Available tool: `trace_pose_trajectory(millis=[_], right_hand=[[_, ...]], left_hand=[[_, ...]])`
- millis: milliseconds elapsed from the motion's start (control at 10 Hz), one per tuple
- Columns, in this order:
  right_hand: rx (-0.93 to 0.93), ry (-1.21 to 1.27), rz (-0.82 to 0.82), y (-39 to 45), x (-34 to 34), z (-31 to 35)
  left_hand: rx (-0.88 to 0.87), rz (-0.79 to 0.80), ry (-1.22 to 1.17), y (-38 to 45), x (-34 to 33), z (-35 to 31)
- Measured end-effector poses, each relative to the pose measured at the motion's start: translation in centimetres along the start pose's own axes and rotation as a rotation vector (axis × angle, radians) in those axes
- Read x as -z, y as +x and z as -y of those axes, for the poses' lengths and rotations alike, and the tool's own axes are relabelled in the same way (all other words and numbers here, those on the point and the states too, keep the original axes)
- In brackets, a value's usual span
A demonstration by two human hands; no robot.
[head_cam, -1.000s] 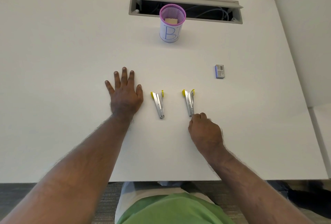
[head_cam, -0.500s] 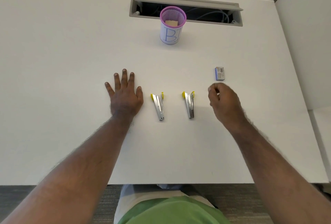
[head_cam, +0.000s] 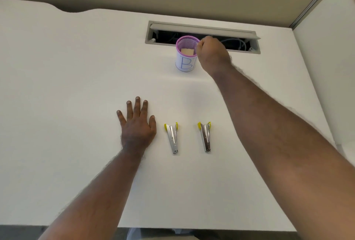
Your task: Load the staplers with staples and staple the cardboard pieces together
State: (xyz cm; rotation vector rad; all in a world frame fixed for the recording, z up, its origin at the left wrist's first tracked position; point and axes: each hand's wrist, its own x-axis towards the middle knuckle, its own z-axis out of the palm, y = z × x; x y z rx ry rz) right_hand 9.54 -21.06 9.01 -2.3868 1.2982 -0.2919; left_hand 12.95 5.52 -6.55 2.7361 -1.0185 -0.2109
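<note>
Barely begun: both staplers (head_cam: 172, 137) (head_cam: 205, 136) lie untouched at six o'clock beside the flat, splayed left hand (head_cam: 136, 124), while the right hand (head_cam: 211, 53), fingers curled, reaches the twelve o'clock mesh cup (head_cam: 186, 53) holding cardboard (head_cam: 187, 51); its grip I cannot tell.

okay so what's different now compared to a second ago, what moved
The right hand left the near end of the right stapler, passed the staple box, hidden now, and reached the rim of the purple cup, fingers curled. The left hand stays flat on the desk; both staplers lie unmoved.
</note>
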Motion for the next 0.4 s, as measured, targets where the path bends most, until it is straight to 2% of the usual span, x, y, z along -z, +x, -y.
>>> trace_pose_trajectory(millis=[300, 400], right_hand=[[-0.001, -0.242, 0.124, 3.4, -1.9, 1.1], [0.011, -0.191, 0.082, 3.5, -1.4, 1.3]], left_hand=[[0.004, -0.016, -0.013, -0.1, -0.3, 0.0], [0.004, -0.047, 0.006, 0.5, -0.3, 0.0]])
